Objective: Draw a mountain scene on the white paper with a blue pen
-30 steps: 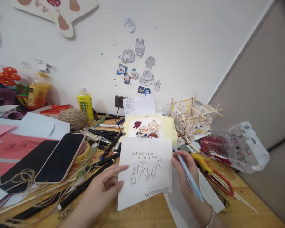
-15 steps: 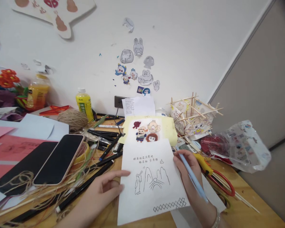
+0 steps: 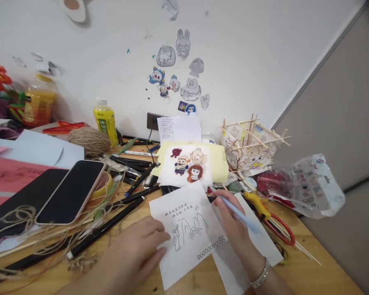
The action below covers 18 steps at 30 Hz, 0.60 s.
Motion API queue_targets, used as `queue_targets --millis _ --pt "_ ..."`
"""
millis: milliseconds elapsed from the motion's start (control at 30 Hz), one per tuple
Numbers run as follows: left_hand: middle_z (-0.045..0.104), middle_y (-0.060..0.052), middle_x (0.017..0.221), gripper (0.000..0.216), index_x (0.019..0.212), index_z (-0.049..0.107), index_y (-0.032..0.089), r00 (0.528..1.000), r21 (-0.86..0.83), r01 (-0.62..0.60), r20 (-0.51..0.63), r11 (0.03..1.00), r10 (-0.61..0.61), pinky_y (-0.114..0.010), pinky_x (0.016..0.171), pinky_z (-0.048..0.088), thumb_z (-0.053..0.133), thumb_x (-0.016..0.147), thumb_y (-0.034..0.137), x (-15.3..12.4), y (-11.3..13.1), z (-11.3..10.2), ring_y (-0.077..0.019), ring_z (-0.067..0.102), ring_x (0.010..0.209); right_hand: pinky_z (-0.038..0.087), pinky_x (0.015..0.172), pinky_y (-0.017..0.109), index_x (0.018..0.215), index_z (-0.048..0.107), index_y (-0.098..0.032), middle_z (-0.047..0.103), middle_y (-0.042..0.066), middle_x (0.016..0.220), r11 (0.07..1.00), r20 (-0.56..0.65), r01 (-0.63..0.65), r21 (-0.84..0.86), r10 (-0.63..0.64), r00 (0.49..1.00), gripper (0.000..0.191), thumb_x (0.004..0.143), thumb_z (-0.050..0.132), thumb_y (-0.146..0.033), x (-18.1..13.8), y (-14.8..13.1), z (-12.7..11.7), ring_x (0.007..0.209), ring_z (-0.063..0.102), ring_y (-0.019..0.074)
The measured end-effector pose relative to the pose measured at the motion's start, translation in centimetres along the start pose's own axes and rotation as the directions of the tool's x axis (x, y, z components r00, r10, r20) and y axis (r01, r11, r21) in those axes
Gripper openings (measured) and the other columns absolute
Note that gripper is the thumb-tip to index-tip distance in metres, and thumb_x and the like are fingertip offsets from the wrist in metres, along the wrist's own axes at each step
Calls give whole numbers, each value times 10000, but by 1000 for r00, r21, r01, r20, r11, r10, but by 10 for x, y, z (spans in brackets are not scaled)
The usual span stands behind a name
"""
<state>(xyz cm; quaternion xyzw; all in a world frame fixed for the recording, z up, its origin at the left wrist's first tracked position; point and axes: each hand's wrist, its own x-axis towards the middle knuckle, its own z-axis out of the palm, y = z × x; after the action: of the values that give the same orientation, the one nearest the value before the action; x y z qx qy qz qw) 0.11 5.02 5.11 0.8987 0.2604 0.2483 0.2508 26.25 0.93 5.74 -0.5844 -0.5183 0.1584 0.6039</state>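
A white sheet with an ink drawing (image 3: 178,262) of mountains, a bridge, a robed figure, handwritten characters and a lattice band lies tilted on the wooden table. At its left edge is my left hand (image 3: 138,246), slightly blurred, with thumb and forefinger apart over the paper. My right hand (image 3: 233,223) is closed around a slim light-blue pen (image 3: 238,211) by the sheet's right edge. Part of a second white sheet (image 3: 230,266) shows beneath the drawing and my right wrist. Just beyond, cartoon cutouts (image 3: 195,174) lie on white paper over a yellow pad (image 3: 220,164).
To the left are a phone (image 3: 70,192), black markers (image 3: 106,227), loose twine and a twine ball (image 3: 89,141). Two drink bottles stand behind, one yellow (image 3: 106,123). On the right lie yellow-and-red-handled scissors (image 3: 279,229), a stick frame (image 3: 252,143) and a plastic bag (image 3: 307,184).
The drawing sheet has turned counterclockwise and come lower in view, uncovering more of the cutouts and the second sheet. Both hands have shifted with it; the view has tilted down.
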Motion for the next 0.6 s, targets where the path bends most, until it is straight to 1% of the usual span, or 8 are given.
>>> queue_targets --millis 67,100,167,267,367,433,500,600 --pt "696 -33 1196 309 1129 661 255 969 154 -237 107 959 223 -352 895 470 532 875 137 -3 9 1 -234 630 1031 507 718 330 845 691 -237 666 20 753 999 18 -11 38 11 1000 212 906 617 -425 -3 -1 2 716 614 198" --pt "675 -26 1271 371 1183 644 251 946 206 -306 174 930 272 -367 921 465 585 840 120 -4 13 3 -247 624 1065 498 656 316 827 680 -231 638 4 678 996 49 -38 74 35 998 231 902 618 -440 -5 -1 4 637 588 182" --pt "635 -29 1358 477 1268 612 220 903 276 -388 304 879 303 -402 967 449 695 803 157 -6 18 8 -281 607 1119 473 554 295 849 665 -219 627 -7 620 980 155 -130 149 106 982 259 891 619 -470 -9 -1 9 532 551 160" --pt "619 -44 1382 555 1323 585 179 880 325 -406 390 854 270 -439 1044 393 773 817 306 -10 17 19 -301 572 1181 472 529 285 824 633 -207 674 13 666 954 317 -255 156 196 928 256 820 686 -457 -16 -1 16 513 565 151" --pt "624 -35 1376 525 1335 583 183 900 346 -368 365 863 237 -434 1092 325 719 885 418 -16 12 29 -281 545 1219 422 508 265 671 546 -214 621 -3 588 961 422 -277 15 245 873 262 795 679 -402 -21 3 20 500 524 142" --pt "637 -19 1359 474 1323 597 197 915 350 -360 315 865 254 -415 1110 283 654 933 460 -20 9 32 -263 538 1230 364 495 260 577 450 -227 509 -34 500 978 444 -195 -79 210 871 331 801 628 -393 -23 9 22 481 450 131" --pt "648 6 1344 437 1305 616 217 923 348 -362 262 865 281 -382 1119 252 594 965 491 -21 8 33 -237 542 1223 309 485 259 536 359 -237 401 -56 476 984 449 -101 -150 159 879 380 805 581 -386 -23 14 23 478 381 122" --pt "653 31 1335 417 1287 635 248 918 339 -384 241 859 316 -345 1089 269 549 983 519 -21 7 33 -205 571 1167 263 473 260 536 281 -243 326 -64 489 978 456 -27 -206 121 882 394 824 523 -358 -22 18 24 483 329 118"
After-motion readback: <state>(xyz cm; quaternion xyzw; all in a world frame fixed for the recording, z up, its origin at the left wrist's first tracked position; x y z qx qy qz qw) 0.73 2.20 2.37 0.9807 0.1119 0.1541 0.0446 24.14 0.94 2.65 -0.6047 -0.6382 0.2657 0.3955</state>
